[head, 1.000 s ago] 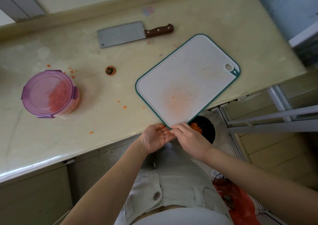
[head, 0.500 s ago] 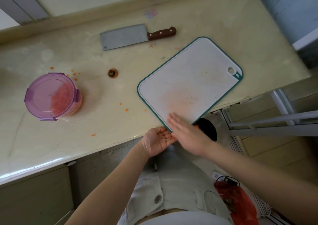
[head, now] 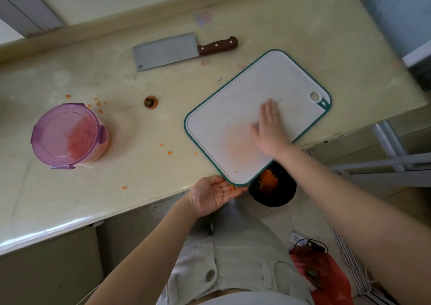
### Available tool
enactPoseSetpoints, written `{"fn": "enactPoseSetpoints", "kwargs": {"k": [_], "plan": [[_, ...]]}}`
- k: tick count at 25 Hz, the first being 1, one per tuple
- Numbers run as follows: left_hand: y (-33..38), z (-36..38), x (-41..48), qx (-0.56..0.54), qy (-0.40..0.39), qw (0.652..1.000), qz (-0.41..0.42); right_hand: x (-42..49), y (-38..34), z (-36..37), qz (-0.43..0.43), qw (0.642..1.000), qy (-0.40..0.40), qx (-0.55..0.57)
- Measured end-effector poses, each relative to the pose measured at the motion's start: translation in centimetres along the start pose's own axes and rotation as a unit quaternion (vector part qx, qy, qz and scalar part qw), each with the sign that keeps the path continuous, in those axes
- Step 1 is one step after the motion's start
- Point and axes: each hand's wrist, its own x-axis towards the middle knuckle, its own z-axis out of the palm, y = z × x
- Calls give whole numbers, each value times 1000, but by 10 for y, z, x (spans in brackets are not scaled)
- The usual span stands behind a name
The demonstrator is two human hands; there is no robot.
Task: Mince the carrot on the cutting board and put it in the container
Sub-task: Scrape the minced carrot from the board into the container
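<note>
Carrot mince (head: 81, 139) lies in the container (head: 46, 127) at the left of the counter (head: 116, 200), under a shut purple lid. The container is set back from the front edge, with bare counter all round it. Loose orange bits (head: 169, 152) are scattered between it and the board, and a carrot stub (head: 150, 102) sits alone mid-counter. The cleaver (head: 168, 52) lies flat near the back wall, handle to the right, apart from everything.

The board (head: 233, 99) lies askew, its near corner jutting past the counter's front edge. The left hand (head: 214, 196) is cupped palm-up under that corner, fingers relaxed, gripping nothing, with a few bits on them. The right hand (head: 270, 127) lies flat on the board, fingers straight, blurred, holding nothing. An orange stain spreads to its left.

Below the corner, a black bin (head: 286, 195) on the floor holds orange scraps. A red bag (head: 326, 281) lies further right. The counter is pale, glossy stone.
</note>
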Motion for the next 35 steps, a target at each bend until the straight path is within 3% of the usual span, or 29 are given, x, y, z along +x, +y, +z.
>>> {"fn": "enactPoseSetpoints", "kwargs": {"k": [3,5,6,8,11,14,17,19,22,27,29,32,34,35], "plan": [[2,-3,1,22,3,1000,-2,-69,-41,26,-260,964,-47,27],[4,-5,2,37,-3,999,-2,-71,-43,17,-348,931,-70,77],[4,-6,3,32,-5,999,-9,-50,-41,7,-323,941,-36,97],[5,-6,4,20,2,1000,-19,9,-40,-22,-183,979,6,91],[3,-5,4,20,2,1000,-23,76,-40,-41,-88,995,-23,51],[4,-5,5,18,2,1000,-24,80,-50,-30,-99,993,-44,34],[4,-8,6,22,-1,1000,-22,24,-57,-6,-149,983,-56,94],[3,-8,5,26,-4,1000,-13,-38,-52,12,-247,960,-44,126],[3,-6,4,32,-3,999,8,-91,-33,17,-385,917,-82,57],[4,-6,5,21,-9,1000,-15,-51,-23,6,-203,976,-55,64],[3,-5,4,20,-14,1000,-6,-75,-26,20,-246,967,-64,-1],[1,-6,0,41,-18,999,17,-130,-27,31,-348,926,-142,28],[1,-7,2,42,-14,999,23,-122,-20,24,-324,929,-163,79],[2,-8,4,30,-16,999,18,-115,-16,22,-284,946,-134,84]]}}
